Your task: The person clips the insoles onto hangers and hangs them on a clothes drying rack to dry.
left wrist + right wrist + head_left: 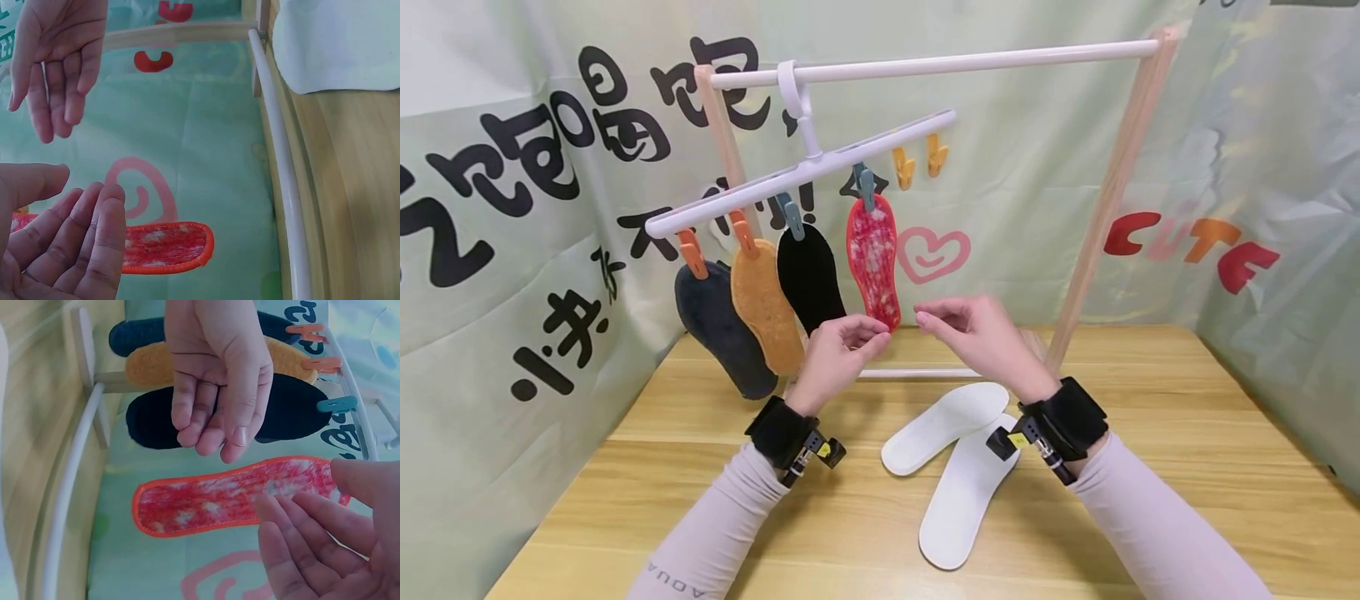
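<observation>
A red patterned insole (872, 254) hangs from a blue-grey clothespin (867, 187) on a white hanger (730, 202). My left hand (842, 354) is right at its lower end, overlapping the tip in the head view, fingers loosely bent. To the right of that insole my right hand (977, 337) hovers in the air with nothing in it. Both palms look empty in the wrist views, the fingers relaxed and slightly bent. A black insole (808, 275), a tan insole (765, 304) and a dark blue insole (715, 317) hang further left, partly overlapping.
The hanger tilts, its right end higher, and hooks over the white bar (977, 62) of a wooden-sided rack. Two yellow clothespins (903, 169) at its right end hold nothing. Two white insoles (943, 425) lie overlapping on the wooden table (1150, 467). Printed cloth surrounds the table.
</observation>
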The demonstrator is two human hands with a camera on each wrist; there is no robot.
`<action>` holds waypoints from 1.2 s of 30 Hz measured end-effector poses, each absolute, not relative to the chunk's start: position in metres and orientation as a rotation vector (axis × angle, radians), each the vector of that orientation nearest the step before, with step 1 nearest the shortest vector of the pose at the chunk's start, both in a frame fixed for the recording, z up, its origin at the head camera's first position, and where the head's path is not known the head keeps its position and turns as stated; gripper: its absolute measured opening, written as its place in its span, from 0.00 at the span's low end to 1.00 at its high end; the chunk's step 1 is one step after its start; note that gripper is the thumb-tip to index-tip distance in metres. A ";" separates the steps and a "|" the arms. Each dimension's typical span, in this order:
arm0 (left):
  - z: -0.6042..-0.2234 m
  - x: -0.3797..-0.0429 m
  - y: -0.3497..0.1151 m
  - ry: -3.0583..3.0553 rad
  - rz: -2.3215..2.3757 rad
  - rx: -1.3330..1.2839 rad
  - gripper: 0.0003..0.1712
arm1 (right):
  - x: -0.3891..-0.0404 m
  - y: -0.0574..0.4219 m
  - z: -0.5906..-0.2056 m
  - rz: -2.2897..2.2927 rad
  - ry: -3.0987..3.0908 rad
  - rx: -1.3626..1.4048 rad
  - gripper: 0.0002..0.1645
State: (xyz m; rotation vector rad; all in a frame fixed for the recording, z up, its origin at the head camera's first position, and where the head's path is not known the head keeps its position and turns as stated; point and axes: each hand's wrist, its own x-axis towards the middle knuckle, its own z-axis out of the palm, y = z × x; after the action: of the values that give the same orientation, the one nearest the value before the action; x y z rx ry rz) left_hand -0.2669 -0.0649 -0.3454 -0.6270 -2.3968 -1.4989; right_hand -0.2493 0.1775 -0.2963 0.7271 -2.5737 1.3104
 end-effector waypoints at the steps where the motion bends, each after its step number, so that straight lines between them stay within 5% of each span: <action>1: -0.347 -0.267 -0.064 -2.405 -1.488 -0.632 0.07 | -0.248 0.179 -0.298 1.302 -2.590 0.719 0.20; 25: -0.364 -0.259 -0.041 -2.529 -1.350 -0.714 0.07 | -0.230 0.203 -0.336 1.226 -2.746 0.711 0.22; 36: -0.373 -0.258 -0.030 -2.623 -1.366 -0.732 0.09 | -0.227 0.216 -0.348 1.066 -2.882 0.798 0.13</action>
State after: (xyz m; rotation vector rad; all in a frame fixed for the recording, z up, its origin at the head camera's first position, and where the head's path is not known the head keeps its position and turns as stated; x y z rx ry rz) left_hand -0.2583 -0.0299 -0.3733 -0.7319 -2.6230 -1.3661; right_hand -0.2273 0.2159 -0.3484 0.7980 -2.8824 1.0658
